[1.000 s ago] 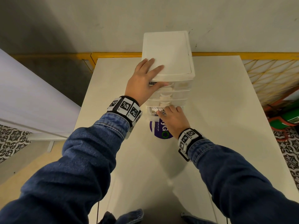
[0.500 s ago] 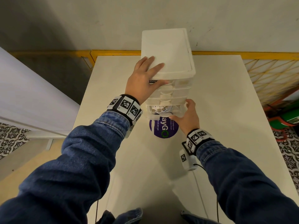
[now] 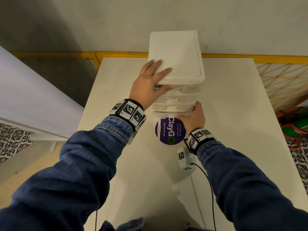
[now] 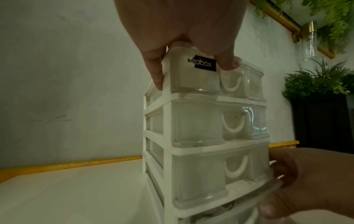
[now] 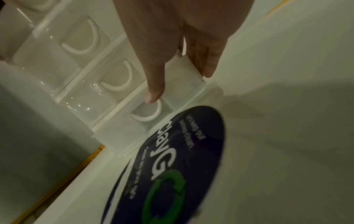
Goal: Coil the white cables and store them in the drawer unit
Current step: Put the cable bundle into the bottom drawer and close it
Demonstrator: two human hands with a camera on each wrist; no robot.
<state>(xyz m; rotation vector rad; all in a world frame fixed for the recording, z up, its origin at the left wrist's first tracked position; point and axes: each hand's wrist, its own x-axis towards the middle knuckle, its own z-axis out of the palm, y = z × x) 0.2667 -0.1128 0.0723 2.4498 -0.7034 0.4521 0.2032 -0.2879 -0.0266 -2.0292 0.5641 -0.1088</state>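
We note a purple sticker (image 3: 170, 132) nearest on the table (image 3: 233, 114). Just beyond, the right hand (image 3: 193, 119) has its thumb straight on the bottom drawer (image 5: 122, 129) handle and its fingers extended along the right corner. The left hand (image 3: 148, 87) lies flat, fingers spread, atop the drawer unit (image 3: 181, 52) at the table's far edge. We cannot make out the cables.

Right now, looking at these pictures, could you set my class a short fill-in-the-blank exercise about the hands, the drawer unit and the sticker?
1. The left hand rests on the ____ of the white plastic drawer unit.
2. The right hand touches the unit's ____ drawer.
3. The round sticker on the white table, in front of the unit, is ____.
Missing words: top; bottom; purple.
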